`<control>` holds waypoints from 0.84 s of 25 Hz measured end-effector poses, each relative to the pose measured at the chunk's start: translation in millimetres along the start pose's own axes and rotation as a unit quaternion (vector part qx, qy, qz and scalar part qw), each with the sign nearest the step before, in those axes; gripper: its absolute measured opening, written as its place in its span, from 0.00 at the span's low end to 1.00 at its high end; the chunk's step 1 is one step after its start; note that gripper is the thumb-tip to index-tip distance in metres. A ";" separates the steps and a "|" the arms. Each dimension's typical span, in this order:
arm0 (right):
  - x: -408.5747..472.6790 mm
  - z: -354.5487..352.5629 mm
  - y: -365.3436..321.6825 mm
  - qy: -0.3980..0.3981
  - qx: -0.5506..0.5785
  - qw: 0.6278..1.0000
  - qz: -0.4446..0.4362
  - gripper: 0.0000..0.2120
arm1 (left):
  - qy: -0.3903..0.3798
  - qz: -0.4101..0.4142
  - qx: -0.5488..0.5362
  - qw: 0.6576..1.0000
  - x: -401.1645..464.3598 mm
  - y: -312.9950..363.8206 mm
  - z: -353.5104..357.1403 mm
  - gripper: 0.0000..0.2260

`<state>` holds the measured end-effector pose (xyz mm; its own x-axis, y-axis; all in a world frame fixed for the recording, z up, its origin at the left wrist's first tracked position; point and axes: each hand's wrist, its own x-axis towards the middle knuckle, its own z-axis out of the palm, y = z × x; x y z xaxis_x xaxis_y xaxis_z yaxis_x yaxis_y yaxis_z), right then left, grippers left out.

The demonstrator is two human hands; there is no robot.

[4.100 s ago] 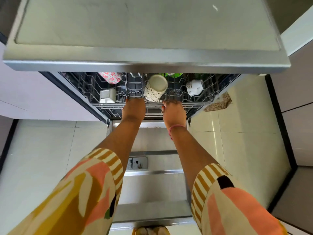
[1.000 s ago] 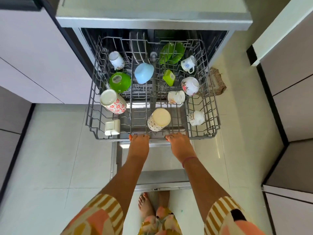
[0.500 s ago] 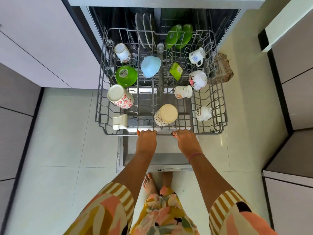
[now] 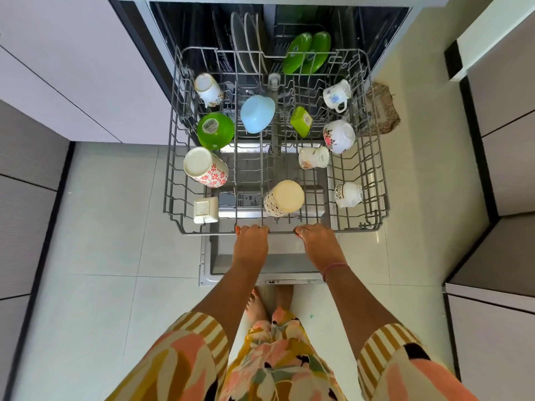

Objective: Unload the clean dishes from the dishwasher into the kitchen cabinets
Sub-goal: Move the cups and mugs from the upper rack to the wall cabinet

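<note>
**Both hands on the rack's front rail**

The left hand [image 4: 250, 241] and right hand [image 4: 317, 241] are gripping the front rail of the rack [image 4: 382, 198], fingers [image 4: 301, 229] curling closed over the wire. The rack is sitting pulled out above the open door [image 4: 260, 267]. A cream mug [image 4: 285, 198] is lying just behind the rail, between the hands. Cups and bowls are resting further back.

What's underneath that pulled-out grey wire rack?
Under the grey wire rack lies the open steel dishwasher door, seen through the wires. Plates stand in a lower rack behind; its contents are otherwise hidden.
</note>
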<state>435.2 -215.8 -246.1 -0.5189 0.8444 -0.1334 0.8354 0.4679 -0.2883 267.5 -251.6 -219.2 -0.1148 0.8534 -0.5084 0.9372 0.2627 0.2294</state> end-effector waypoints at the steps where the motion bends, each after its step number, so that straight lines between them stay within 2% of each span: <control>1: -3.0 2.2 -0.5 -0.004 0.001 1.000 0.001 0.19 | 0.000 0.001 0.004 1.000 -2.1 -1.3 1.9 0.17; 6: -11.4 4.9 -3.6 0.005 -0.005 1.000 0.006 0.20 | -0.001 0.008 0.000 1.000 -5.4 -2.6 5.4 0.16; 12: -10.0 3.4 -2.9 -0.039 -0.010 0.999 0.024 0.18 | -0.004 0.011 -0.005 1.000 -8.1 -0.8 1.3 0.18; 14: -8.4 -1.1 -4.5 -0.073 0.017 0.996 0.041 0.14 | -0.005 0.019 -0.003 1.000 -9.9 -1.1 -1.3 0.18; 16: -7.0 -9.5 -6.0 -0.088 0.101 0.987 0.088 0.16 | -0.009 0.024 -0.003 1.000 -10.4 -0.3 -3.2 0.16; 18: -5.2 -23.5 -6.9 -0.060 0.223 0.956 0.178 0.19 | -0.001 0.012 -0.040 0.999 -9.2 0.3 -9.0 0.18; 19: -2.3 -30.2 -6.2 -0.015 0.279 0.931 0.237 0.20 | 0.012 0.005 -0.067 0.998 -6.3 0.6 -14.5 0.20; 20: 3.4 -37.1 -4.0 0.044 0.329 0.892 0.308 0.20 | 0.034 0.005 -0.085 0.996 -1.1 1.5 -21.9 0.21; 21: 10.6 -45.3 -1.1 0.106 0.375 0.837 0.384 0.20 | 0.060 0.008 -0.095 0.994 6.6 3.1 -31.0 0.21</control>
<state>436.9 -195.6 -204.2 0.2303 0.8853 -0.4041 0.5182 -0.4631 -0.7191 259.4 -231.1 -196.1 -0.1498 0.9028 -0.4032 0.8615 0.3193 0.3949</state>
